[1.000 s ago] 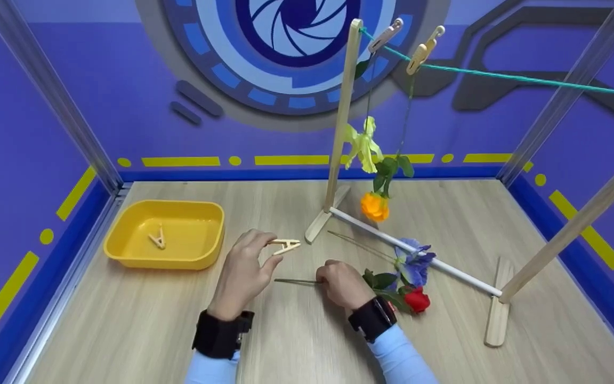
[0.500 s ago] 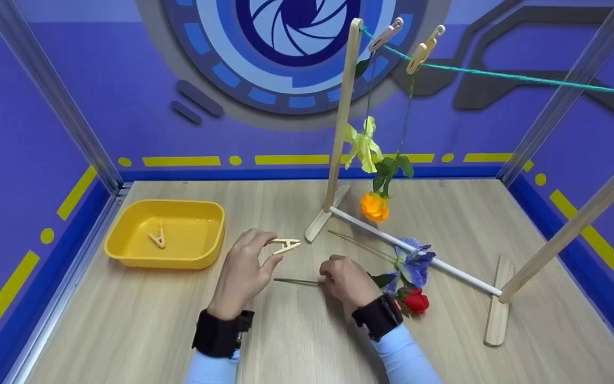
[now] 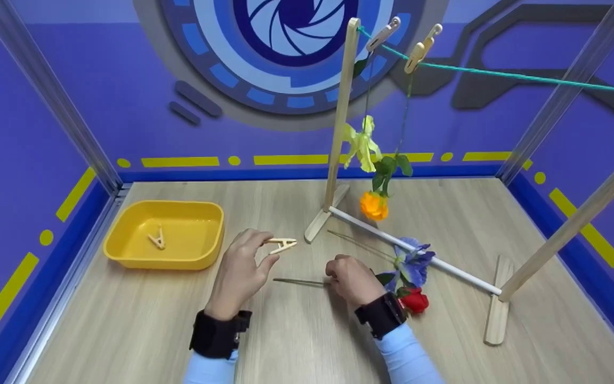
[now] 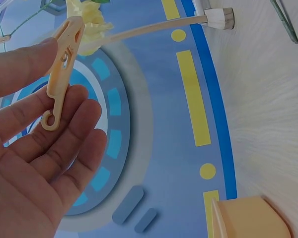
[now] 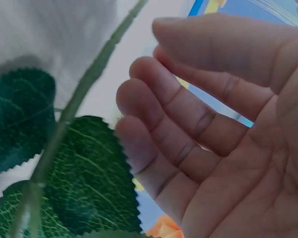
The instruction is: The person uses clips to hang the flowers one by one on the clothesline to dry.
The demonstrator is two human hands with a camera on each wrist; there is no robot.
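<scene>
My left hand pinches a pale wooden-coloured clothespin between thumb and fingers; its hooked end lies against the fingers in the left wrist view. A red rose lies on the table, its green stem pointing left between my hands. Over that stem hovers my right hand, fingers loosely bent. In the right wrist view the rose stem and leaves pass beside the fingertips, and nothing is between thumb and fingers. A purple-blue flower lies just behind the rose, across the white rod.
A yellow tub at left holds another clothespin. The wooden stand's post carries a green line. Clothespins on it hold a hanging yellow-green flower and an orange flower. A white rod joins the stand's feet.
My right hand has shifted slightly right along the rose stem, its fingers easing off it. The left hand keeps the clothespin almost in place.
</scene>
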